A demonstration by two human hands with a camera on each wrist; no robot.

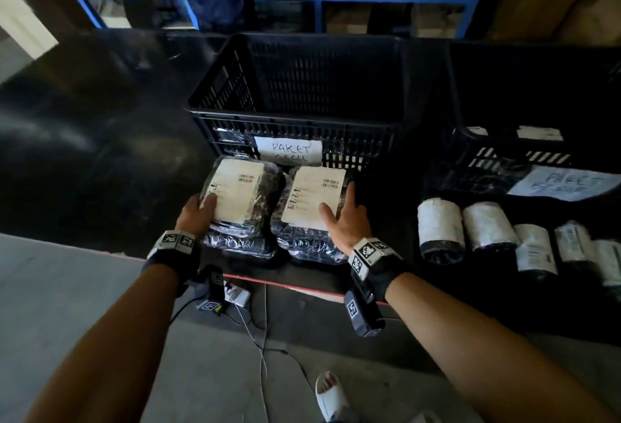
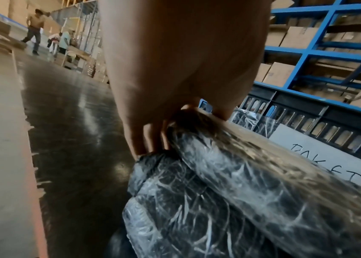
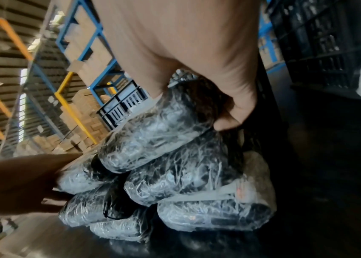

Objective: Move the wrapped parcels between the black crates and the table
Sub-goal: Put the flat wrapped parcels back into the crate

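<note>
Two stacks of flat parcels in clear wrap lie side by side on the black table [image 1: 100,170], in front of a black crate [image 1: 295,120] with a "PAKET" sign. My left hand [image 1: 201,207] grips the near left corner of the left top parcel [image 1: 240,189], thumb on its white label. In the left wrist view its fingers [image 2: 153,134] curl down over the edge of that parcel [image 2: 252,165]. My right hand [image 1: 342,210] holds the right top parcel [image 1: 312,195], thumb on the label. Its fingers [image 3: 230,111] hook round the right edge of that parcel [image 3: 153,132].
A second black crate [image 1: 504,153] with a paper sign stands at the right. Several rolled white-labelled parcels [image 1: 440,227] lie in a row in front of it. Blue shelving with cartons [image 2: 296,36] runs behind the table. People stand far off on the floor [image 2: 34,31].
</note>
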